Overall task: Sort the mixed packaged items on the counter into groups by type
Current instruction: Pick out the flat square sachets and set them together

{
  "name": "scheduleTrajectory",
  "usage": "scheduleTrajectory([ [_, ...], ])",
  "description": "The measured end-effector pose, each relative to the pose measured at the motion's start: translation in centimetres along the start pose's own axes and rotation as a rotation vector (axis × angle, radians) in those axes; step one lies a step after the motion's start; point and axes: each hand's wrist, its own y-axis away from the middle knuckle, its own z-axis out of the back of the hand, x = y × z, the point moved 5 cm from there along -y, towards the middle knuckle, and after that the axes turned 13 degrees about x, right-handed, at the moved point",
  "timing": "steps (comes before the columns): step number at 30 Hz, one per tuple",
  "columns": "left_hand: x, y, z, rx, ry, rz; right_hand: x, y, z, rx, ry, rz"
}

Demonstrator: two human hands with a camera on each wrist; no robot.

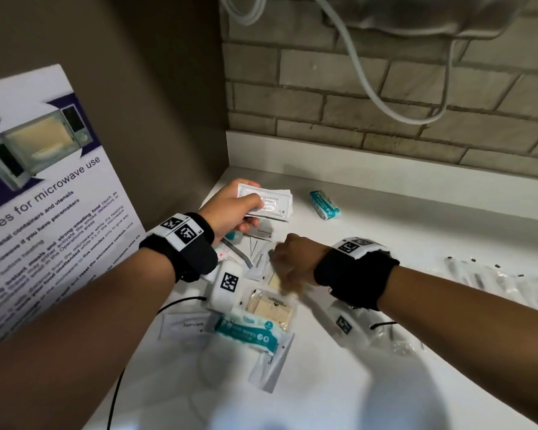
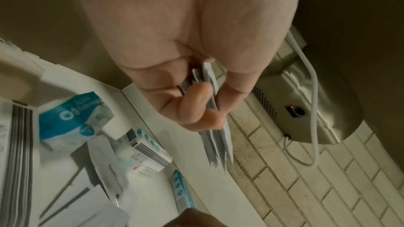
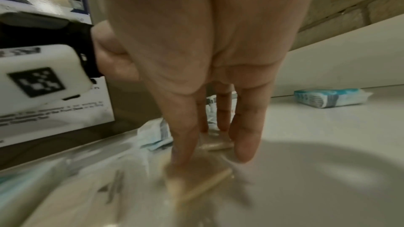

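Sachets (image 1: pixel 266 202) sit pinched in left hand (image 1: pixel 230 206) grip.

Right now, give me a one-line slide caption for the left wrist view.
Left hand pinches a stack of flat white sachets above the counter, tissue packs lying below.

The poster (image 1: pixel 53 193) read "for microwave use". Three white sachets (image 1: pixel 185 326) (image 1: pixel 275 358) (image 1: pixel 263 232) read "Toothpaste". The held sachet (image 1: pixel 266 201) bore "WITH"; the rest was blurred.
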Motion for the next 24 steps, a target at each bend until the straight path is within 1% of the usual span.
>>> scheduleTrajectory([
  [4,-0.3,-0.1,0.3,-0.006,0.023,-0.007,-0.3,0.1,0.5,-0.008,-0.211,0.027],
  [6,-0.3,-0.3,0.3,-0.003,0.032,-0.006,-1.4,0.2,2.2,-0.029,-0.3,0.008],
  [7,-0.3,-0.4,0.3,-0.002,0.036,-0.007,-2.3,0.0,3.4,-0.07,-0.319,-0.014],
  [10,-0.2,-0.9,0.6,-0.003,0.034,-0.003,-6.0,-1.7,6.5,-0.242,-0.322,-0.156],
  [12,-0.2,-1.4,0.9,-0.014,0.038,-0.002,-8.8,-3.2,7.3,-0.297,-0.301,-0.305],
  [14,-0.4,-1.9,1.2,-0.025,0.045,-0.006,-10.9,-4.3,7.1,-0.263,-0.311,-0.432],
  [16,-0.6,-2.3,1.5,-0.039,0.046,-0.008,-11.8,-5.4,6.6,-0.179,-0.295,-0.487],
  [18,-0.8,-2.6,1.7,-0.041,0.044,-0.01,-11.6,-6.4,6.1,-0.144,-0.23,-0.48],
  [19,-0.8,-2.7,1.6,-0.039,0.044,-0.01,-11.1,-6.6,6.0,-0.162,-0.202,-0.454],
  [22,-0.7,-2.8,1.5,-0.038,0.045,-0.007,-8.4,-7.2,5.3,-0.205,-0.187,-0.326],
  [24,-0.7,-2.7,1.4,-0.038,0.04,-0.015,-6.5,-7.7,4.9,-0.22,-0.169,-0.27],
])
